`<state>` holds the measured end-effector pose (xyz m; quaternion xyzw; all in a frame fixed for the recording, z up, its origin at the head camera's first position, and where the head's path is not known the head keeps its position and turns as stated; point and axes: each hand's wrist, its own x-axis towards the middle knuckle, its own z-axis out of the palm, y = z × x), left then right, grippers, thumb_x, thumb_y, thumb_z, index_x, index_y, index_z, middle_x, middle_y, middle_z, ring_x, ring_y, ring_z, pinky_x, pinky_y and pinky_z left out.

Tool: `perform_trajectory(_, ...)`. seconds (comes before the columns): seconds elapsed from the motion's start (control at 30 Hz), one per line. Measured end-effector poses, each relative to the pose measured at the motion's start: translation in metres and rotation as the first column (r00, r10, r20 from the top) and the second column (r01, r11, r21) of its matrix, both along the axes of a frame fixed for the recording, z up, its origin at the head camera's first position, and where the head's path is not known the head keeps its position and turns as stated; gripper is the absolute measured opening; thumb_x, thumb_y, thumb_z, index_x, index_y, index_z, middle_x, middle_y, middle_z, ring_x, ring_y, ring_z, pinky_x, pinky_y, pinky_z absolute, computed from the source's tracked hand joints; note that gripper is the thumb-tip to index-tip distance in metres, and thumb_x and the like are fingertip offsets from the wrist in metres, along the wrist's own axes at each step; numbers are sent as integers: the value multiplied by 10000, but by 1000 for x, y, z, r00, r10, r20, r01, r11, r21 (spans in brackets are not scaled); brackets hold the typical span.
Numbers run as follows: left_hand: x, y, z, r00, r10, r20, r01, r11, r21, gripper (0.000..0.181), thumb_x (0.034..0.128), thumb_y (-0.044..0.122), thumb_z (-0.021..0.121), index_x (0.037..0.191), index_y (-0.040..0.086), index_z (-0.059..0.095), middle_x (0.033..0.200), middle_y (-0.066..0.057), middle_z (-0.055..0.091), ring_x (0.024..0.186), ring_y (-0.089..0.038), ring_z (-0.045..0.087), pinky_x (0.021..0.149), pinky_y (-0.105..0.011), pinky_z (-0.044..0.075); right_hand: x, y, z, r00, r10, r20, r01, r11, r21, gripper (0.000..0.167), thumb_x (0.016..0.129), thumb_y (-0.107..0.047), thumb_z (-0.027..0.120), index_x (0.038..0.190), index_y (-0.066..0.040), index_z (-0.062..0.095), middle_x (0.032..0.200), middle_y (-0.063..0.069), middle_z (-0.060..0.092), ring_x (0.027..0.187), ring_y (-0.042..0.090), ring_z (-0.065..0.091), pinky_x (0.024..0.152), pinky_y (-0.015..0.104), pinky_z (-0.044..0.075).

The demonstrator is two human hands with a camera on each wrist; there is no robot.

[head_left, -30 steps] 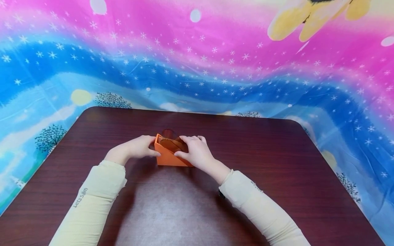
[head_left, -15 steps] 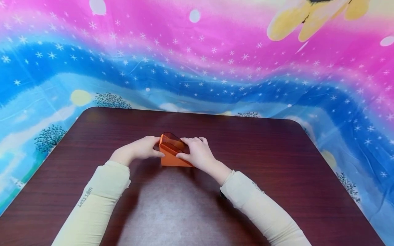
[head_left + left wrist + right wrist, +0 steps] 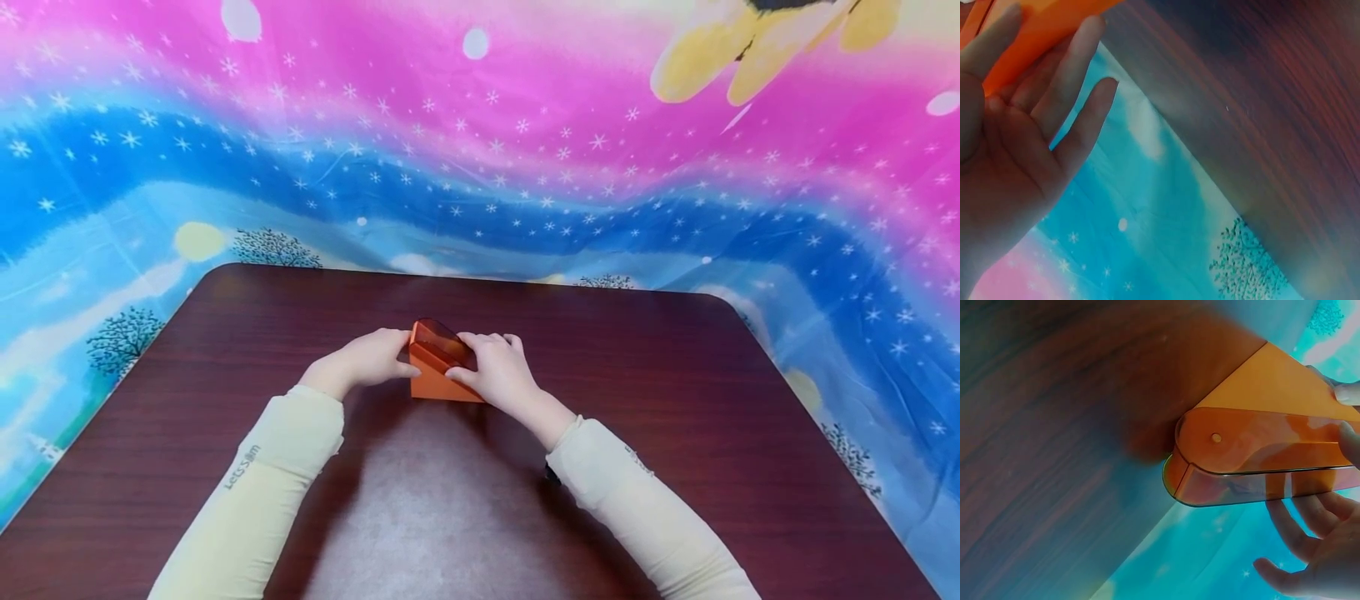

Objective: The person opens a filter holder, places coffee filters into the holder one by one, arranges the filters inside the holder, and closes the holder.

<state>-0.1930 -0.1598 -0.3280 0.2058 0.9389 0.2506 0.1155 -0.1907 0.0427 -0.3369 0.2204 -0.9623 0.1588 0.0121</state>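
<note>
An orange box [image 3: 435, 385] with a sloping top stands on the table between the two hands. Its see-through amber lid [image 3: 441, 337] lies down over the slope. My left hand [image 3: 366, 358] grips the box's left end, thumb on the near face and fingers behind. From the right, my right hand [image 3: 501, 375] holds the lidded box with the thumb in front and fingers on the far side. In the right wrist view the lid [image 3: 1241, 440] shows a rounded end and a small round pin. The box's inside is hard to make out through the lid.
The dark wood-grain table [image 3: 637, 358] has rounded far corners. Behind it and along its sides hangs a pink and blue cloth [image 3: 420, 150] printed with snowflakes and trees.
The amber lid, raised at its left end a second ago, has come down onto the box. Both hands and the box have shifted a little to the right.
</note>
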Motion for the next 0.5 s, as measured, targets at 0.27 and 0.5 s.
perform_trajectory(0.27, -7, 19, 0, 998, 46, -51, -50, 995, -91, 367, 878, 244, 640, 1169, 29, 578, 1088, -133, 667, 978, -267, 634, 926, -441, 477, -9, 10, 1, 998, -59, 12, 59, 998, 0, 583, 825, -400, 681, 1312, -112, 538, 1228, 79, 630, 1044, 250, 586, 991, 497, 310)
perform_trajectory(0.5, -8, 21, -5, 998, 53, -23, -54, 998, -38, 473, 888, 237, 626, 1275, 2, 488, 1188, -162, 624, 1074, -300, 604, 991, -460, 430, -12, 13, -2, 999, -48, 18, 48, 999, -3, 677, 806, -432, 692, 1370, -131, 470, 1288, 81, 587, 1144, 269, 523, 1018, 527, 298)
